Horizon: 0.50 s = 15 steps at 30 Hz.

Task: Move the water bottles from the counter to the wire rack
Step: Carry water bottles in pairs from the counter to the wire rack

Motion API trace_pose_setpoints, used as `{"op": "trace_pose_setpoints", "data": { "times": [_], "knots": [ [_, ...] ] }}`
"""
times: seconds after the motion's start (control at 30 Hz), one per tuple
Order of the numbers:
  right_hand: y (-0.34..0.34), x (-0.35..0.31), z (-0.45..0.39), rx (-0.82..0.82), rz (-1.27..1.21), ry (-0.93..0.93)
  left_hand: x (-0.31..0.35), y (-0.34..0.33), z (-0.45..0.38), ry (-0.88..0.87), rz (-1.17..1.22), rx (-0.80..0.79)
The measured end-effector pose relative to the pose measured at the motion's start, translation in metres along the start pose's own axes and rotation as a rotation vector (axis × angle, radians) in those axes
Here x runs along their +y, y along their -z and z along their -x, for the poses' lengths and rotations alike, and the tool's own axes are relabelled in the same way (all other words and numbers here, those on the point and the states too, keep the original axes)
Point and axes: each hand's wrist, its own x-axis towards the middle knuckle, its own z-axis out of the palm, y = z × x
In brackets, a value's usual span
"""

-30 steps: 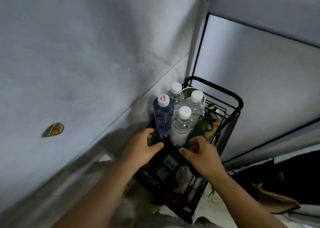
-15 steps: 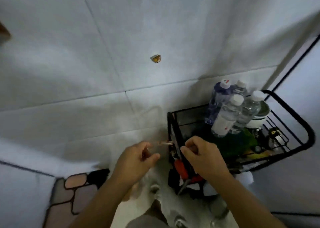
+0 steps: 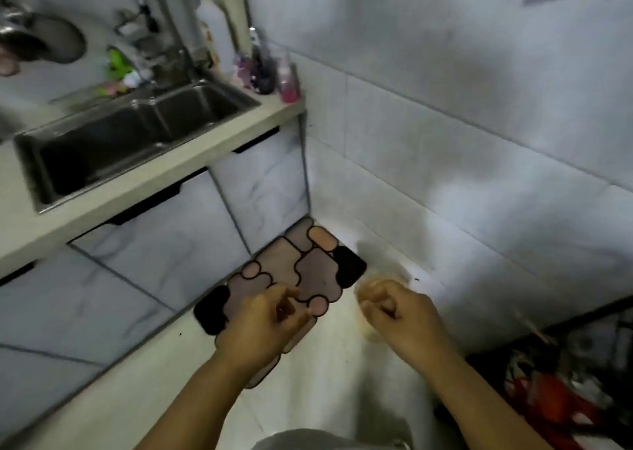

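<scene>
Here, both hands are held empty over the floor mat point(image 3: 301, 278), the left hand point(image 3: 263, 326) and the right hand point(image 3: 400, 316) each with fingers loosely curled around nothing. No water bottle can be made out on the counter point(image 3: 191, 172), which lies up and to the left, nearer the left hand. The wire rack is barely caught at the lower right edge, if at all.
</scene>
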Motion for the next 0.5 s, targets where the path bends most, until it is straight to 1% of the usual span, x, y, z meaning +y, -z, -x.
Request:
{"op": "trace_pose_setpoints", "data": {
  "times": [0.1, 0.27, 0.4, 0.5],
  "knots": [
    [-0.068, -0.05, -0.004, -0.11, 0.03, 0.116, -0.072, 0.051, 0.038, 0.136, 0.05, 0.111],
    [-0.166, -0.131, 0.009, -0.306, 0.065, 0.231, -0.169, 0.129, 0.097, 0.306, 0.069, 0.241],
    [-0.229, -0.19, 0.018, -0.443, 0.104, 0.283, -0.226, 0.177, 0.128, 0.4, 0.095, 0.339],
    [-0.264, -0.23, 0.021, -0.495, 0.133, 0.324, -0.257, 0.2, 0.144, 0.45, 0.15, 0.403]
  ]
}}
